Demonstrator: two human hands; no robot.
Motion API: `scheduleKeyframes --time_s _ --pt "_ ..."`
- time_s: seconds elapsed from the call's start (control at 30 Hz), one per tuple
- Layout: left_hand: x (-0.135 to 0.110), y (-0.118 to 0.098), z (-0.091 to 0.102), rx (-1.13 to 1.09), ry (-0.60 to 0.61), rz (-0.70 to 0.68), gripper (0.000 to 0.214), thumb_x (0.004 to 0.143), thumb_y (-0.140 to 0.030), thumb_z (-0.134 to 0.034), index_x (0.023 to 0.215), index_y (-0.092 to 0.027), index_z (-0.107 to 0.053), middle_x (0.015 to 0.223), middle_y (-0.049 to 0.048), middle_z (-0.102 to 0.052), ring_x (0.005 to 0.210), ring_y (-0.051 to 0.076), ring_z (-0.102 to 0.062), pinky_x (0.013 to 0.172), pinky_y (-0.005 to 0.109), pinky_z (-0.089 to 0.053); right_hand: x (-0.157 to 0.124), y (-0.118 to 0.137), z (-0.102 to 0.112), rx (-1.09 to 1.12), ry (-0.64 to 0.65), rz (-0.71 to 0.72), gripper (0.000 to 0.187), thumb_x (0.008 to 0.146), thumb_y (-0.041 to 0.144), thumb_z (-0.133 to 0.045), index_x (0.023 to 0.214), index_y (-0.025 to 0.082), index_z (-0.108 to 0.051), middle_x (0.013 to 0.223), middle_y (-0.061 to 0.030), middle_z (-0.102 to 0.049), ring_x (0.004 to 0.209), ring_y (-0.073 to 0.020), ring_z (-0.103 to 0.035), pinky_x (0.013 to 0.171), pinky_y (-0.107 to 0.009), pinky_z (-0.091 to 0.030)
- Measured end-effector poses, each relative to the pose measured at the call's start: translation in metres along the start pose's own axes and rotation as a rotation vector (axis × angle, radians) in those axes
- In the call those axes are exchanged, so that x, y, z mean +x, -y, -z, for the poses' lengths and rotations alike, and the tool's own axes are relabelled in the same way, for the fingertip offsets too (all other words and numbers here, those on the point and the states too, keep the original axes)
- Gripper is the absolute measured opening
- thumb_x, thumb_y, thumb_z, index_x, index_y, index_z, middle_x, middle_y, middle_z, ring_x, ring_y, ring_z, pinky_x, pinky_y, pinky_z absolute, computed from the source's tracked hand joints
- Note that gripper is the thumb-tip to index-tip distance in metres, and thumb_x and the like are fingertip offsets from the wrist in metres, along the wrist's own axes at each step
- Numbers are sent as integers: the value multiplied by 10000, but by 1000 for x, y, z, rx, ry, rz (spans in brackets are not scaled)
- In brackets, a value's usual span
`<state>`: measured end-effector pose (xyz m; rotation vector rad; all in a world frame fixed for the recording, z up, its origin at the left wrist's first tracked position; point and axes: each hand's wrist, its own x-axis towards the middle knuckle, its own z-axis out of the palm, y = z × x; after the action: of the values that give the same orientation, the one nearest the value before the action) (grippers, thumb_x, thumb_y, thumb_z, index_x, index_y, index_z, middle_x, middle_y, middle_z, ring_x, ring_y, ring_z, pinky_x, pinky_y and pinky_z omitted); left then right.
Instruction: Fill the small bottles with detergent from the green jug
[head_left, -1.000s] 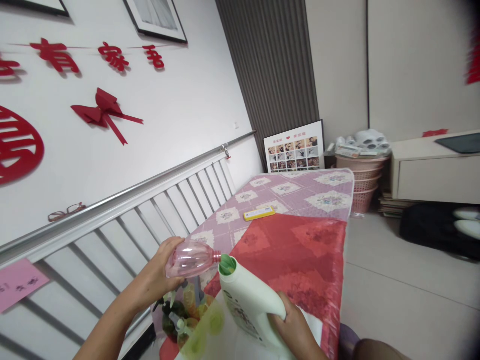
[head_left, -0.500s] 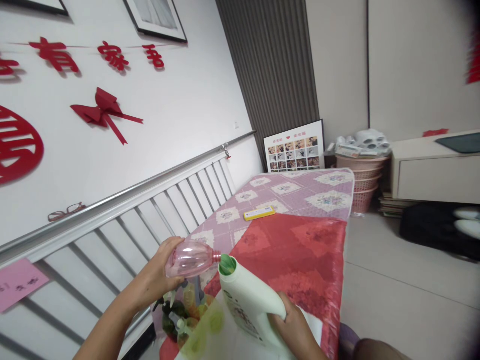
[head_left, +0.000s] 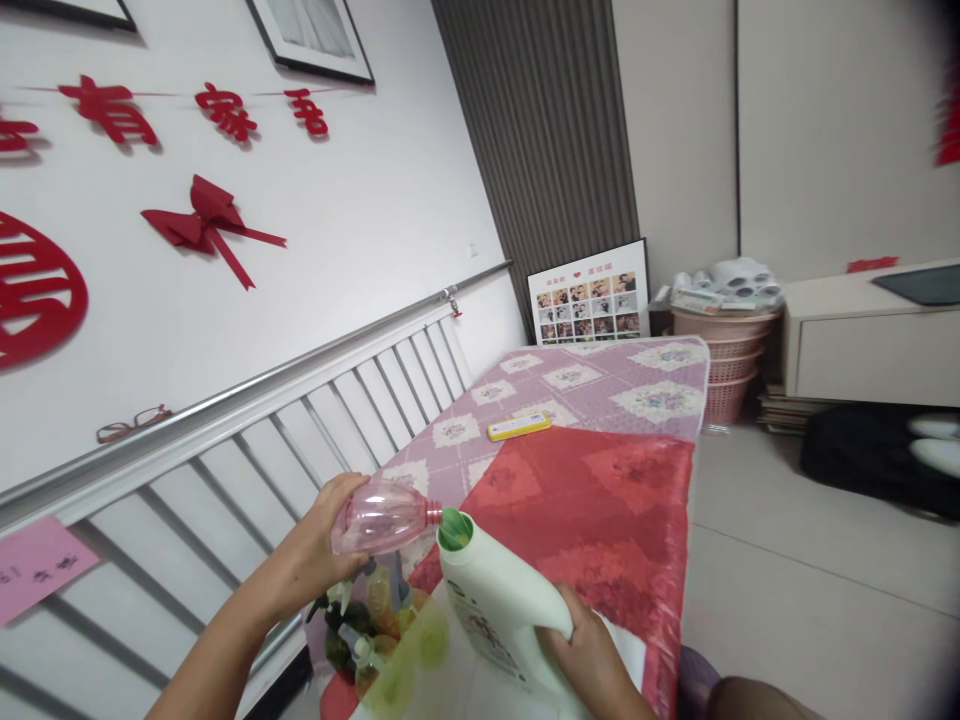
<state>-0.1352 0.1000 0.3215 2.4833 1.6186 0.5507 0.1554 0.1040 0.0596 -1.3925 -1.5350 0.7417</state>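
My left hand (head_left: 334,535) is wrapped round a clear pink plastic bottle (head_left: 386,517), which lies sideways with its open neck pointing right. That neck meets, or nearly meets, the green-lined mouth of a pale green detergent jug (head_left: 502,610). Through the jug's handle go the fingers of my right hand (head_left: 589,645), closed on the grip, and the jug tilts up to the left. I cannot make out any liquid passing between the two. Below the pink bottle stand several bottles with spray or pump tops (head_left: 367,650), partly hidden by the jug and a yellow-green see-through sheet.
A table with a purple floral cover (head_left: 570,378) carries a red translucent sheet (head_left: 600,500) and a yellow-and-white box (head_left: 519,426). White railings (head_left: 300,420) run along the left wall, with glasses (head_left: 133,424) on the ledge. Stacked pink baskets (head_left: 726,370) and a cabinet (head_left: 870,350) stand behind at right.
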Motion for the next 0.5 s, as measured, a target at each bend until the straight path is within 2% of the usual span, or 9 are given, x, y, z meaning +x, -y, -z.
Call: scheduleKeyframes --time_s 0.5 --pt "1 -5 2 14 21 22 729 711 -159 -581 1356 -304 -273 1413 78 -339 1322 278 -365 1103 485 -328 0 -1 0 -26 4 -3 157 714 249 -400 835 230 -499 779 -62 -698 750 -231 -672 686 -306 -482"
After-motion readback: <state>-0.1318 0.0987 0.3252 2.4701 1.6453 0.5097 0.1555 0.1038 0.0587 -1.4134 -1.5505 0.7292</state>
